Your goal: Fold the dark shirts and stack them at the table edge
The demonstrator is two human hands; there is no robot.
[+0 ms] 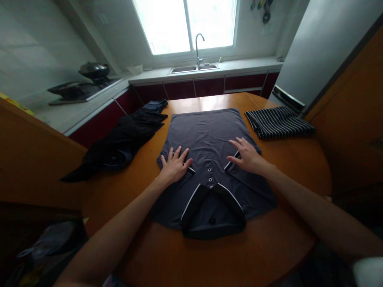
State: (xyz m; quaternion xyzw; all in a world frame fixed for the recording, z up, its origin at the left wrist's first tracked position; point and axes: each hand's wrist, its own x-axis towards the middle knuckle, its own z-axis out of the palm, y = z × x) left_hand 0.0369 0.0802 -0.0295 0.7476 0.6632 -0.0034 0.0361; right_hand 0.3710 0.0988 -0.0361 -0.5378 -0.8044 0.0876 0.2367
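Observation:
A dark grey polo shirt [206, 131] lies spread on the wooden table, front side up, its collar [213, 231] toward me. Both sleeves are folded in over the body, with white-edged cuffs near the buttons [210, 170]. My left hand [175, 165] rests on the left sleeve by its cuff, fingers spread. Over the right sleeve is my right hand [247, 157], its fingers apart and nothing in them; whether it presses on the cloth I cannot tell.
On the round table [221, 259], dark clothes [122, 139] lie heaped at the left edge. A folded black-and-white striped garment [278, 122] lies at the right. Beyond are a sink [182, 69], a stove with a wok [94, 71] and a grey fridge [323, 52].

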